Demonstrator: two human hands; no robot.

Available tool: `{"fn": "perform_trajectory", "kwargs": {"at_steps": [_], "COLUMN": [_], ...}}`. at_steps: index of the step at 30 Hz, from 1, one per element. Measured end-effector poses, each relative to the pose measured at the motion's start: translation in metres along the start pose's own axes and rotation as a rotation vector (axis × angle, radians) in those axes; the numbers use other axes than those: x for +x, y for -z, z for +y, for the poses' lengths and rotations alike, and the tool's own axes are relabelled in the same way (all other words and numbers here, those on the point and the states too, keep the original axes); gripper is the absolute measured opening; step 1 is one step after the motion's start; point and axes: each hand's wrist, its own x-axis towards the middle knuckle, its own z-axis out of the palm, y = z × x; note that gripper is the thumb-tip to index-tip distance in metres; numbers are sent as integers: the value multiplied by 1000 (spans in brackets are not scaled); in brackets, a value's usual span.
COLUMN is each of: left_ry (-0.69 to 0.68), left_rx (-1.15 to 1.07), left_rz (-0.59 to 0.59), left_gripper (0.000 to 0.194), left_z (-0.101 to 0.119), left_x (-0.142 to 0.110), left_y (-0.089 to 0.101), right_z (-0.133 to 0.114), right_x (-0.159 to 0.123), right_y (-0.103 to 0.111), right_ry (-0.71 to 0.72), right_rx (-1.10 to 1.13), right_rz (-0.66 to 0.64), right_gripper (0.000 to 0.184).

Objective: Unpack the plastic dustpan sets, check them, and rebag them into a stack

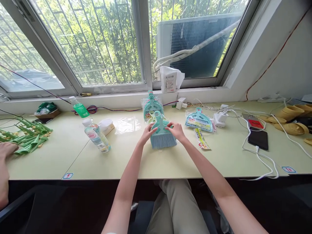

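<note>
A small teal hand brush (161,128) with grey-blue bristles is held just over the table in front of me, bristles toward me. My left hand (147,133) pinches its left edge, and my right hand (176,130) grips the right edge with thumb and fingers. Partly hidden behind it is something pale green with a looped handle. Farther back stands a stack of teal brush sets (153,105) in clear plastic. Right of my right hand lie a bagged brush set (198,121) and a yellow label card (201,139). A clear plastic bag (128,125) lies flat on the left.
Two bottles, one green-labelled (81,109) and one clear (97,136), stand left near a tissue pack (106,126). Another person's hand (8,150) touches green stalks (31,136). At right are chargers (220,119), white cables, a phone (257,139) and yellow-brown items (290,125).
</note>
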Motion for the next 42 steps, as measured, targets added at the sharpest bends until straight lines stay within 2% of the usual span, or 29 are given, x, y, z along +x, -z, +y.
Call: {"fn": "perform_trajectory", "kwargs": {"at_steps": [2, 4, 7, 9, 12, 14, 16, 20, 23, 25, 27, 29, 31, 33, 35, 37, 38, 40, 42], "left_ry": [-31, -30, 1, 18, 10, -6, -11, -16, -5, 39, 98, 145, 168, 163, 142, 135, 138, 143, 136], "left_rx": [28, 44, 13, -17, -12, 15, 46, 93, 113, 108, 61, -3, -53, -100, -137, -161, -168, -173, -172], "left_rz": [-19, 2, 10, -20, -74, -90, -84, -45, -55, -121, -220, -288, -286, -242, -189, -149, -136, -115, -91], "left_gripper": [59, 53, 46, 45, 46, 46, 46, 42, 38, 39, 42, 46, 48, 52, 55, 59, 61, 62, 63], "left_z": [2, 3, 6, 8, 8, 5, 1, -1, 4, 6, 5, 1, -4, -7, -9, -10, -10, -10, -11], "left_x": [-1, -2, -3, -5, -5, -5, -4, -3, -5, -8, -9, -9, -7, -5, -3, -1, -1, 0, 0], "left_y": [-2, -4, -8, -11, -17, -20, -21, -21, -17, -12, -9, -7, -7, -9, -10, -10, -10, -9, -7], "right_z": [-5, -10, -15, -13, -3, 5, 12, 17, 15, 16, 24, 42, 70, 102, 130, 148, 153, 158, 157], "right_x": [-3, -7, -7, -2, 7, 9, 8, 3, 0, -1, -3, -5, -9, -13, -16, -18, -18, -18, -18], "right_y": [-11, -13, -4, 3, 6, 3, -4, -17, -22, -18, -4, 21, 55, 90, 118, 135, 140, 143, 141], "right_ry": [81, 127, 163, 157, 60, -37, -132, -266, -248, -218, -184, -102, 14, 23, -3, -38, -54, -71, -62], "right_rx": [-52, -128, -194, -69, 300, 475, 542, 489, 493, 541, 544, 412, 75, -285, -484, -544, -555, -556, -524], "right_rz": [29, 81, 153, 17, -336, -402, -337, -170, -136, -153, -129, -40, 103, 161, 26, -156, -204, -194, -116], "right_gripper": [24, 22, 34, 44, 41, 39, 38, 39, 40, 40, 38, 35, 29, 26, 33, 30, 24, 13, 10]}}
